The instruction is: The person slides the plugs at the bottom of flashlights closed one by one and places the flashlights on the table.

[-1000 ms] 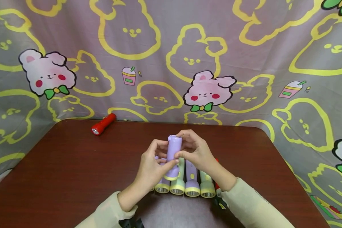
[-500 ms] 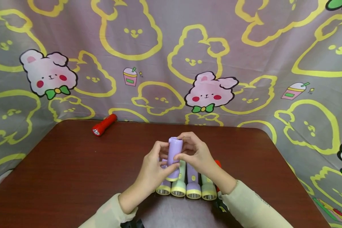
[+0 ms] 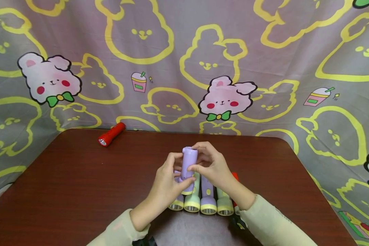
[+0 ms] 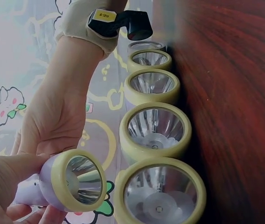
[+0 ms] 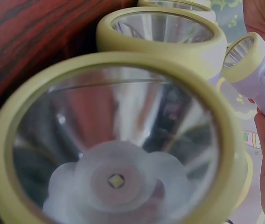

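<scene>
A purple flashlight with a yellow rim is held up, tail end upward, above a row of other flashlights. My left hand holds its lower part near the head, thumb in front. With thumb and fingers, my right hand grips the upper body and tail end. In the left wrist view the lens of the held flashlight faces the camera. Below stand a purple flashlight, a green flashlight, another purple one and another green one, side by side. My hands partly hide them.
Beside the row, a red flashlight is mostly hidden by my right forearm. A second red flashlight lies at the back left of the brown table. A patterned curtain hangs behind the table.
Both hands keep their hold on the purple flashlight and have shifted very slightly right. The yellow rim at the row's left end, seen a second ago, is hidden now.
</scene>
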### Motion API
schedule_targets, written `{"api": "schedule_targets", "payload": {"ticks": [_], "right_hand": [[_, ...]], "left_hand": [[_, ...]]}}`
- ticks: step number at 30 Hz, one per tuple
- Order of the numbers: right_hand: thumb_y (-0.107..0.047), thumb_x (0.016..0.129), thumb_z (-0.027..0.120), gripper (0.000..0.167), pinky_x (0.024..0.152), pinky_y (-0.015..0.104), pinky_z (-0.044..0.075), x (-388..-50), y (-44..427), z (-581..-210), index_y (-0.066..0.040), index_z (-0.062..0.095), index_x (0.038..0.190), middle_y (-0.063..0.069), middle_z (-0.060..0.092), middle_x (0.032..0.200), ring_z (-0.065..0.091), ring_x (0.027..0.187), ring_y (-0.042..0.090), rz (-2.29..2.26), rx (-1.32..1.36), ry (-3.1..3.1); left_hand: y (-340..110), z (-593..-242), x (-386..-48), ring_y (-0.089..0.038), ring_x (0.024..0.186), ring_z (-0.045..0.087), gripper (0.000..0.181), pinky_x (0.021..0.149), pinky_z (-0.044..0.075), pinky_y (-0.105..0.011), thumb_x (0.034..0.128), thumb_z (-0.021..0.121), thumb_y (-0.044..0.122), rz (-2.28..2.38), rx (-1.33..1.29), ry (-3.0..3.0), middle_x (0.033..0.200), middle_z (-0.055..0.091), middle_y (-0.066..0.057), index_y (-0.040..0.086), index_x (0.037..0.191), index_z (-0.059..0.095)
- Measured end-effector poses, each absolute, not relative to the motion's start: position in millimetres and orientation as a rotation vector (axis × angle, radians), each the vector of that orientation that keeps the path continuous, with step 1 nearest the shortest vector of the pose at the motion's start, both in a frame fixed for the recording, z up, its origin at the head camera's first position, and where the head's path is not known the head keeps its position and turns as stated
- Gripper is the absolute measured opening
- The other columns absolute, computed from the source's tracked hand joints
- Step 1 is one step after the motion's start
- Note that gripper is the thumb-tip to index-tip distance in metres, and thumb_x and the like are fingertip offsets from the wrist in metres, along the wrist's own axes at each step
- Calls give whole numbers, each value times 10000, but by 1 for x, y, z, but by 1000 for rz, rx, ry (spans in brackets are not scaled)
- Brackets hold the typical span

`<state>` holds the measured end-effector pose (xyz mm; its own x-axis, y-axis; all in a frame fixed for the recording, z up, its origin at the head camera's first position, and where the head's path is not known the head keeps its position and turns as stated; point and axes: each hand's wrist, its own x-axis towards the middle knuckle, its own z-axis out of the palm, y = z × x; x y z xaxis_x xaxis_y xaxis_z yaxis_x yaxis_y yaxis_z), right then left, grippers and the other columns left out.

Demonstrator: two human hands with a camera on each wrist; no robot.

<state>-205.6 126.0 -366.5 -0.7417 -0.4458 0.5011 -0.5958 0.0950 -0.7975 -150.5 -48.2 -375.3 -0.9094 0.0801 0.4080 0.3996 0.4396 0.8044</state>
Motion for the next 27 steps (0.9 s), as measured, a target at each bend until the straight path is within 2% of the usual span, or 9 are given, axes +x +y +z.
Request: {"api": "schedule_targets", "payload": {"ticks": [16,21,27], "right_hand": [[29,823,756,530,670,288,593,-205,124,-361,-27,496,1281,210,665,1130,675,802,123,1765,1127,-2241],[-2,836,758,550,737,322,602,-205,128,-357,-46,495,1318,168,669,1128,691,907,178,1716,1131,-2311],[-48,838,776,567,853,354,579,-207,140,-360,-134,511,1332,92,673,1180,683,1017,207,1590,1139,-2356]], "left_hand": [[-55,-370,-149,-165,850,668,627,728,581,-213,706,888,62,-1505,-403,-2355,914,675,-69,83,1215,523],[-58,-367,-147,-144,836,653,643,716,574,-200,699,889,56,-1510,-376,-2376,941,681,-46,83,1227,523],[-64,-368,-146,-173,839,651,622,710,591,-236,697,885,39,-1514,-362,-2376,942,684,-88,81,1213,540]]}}
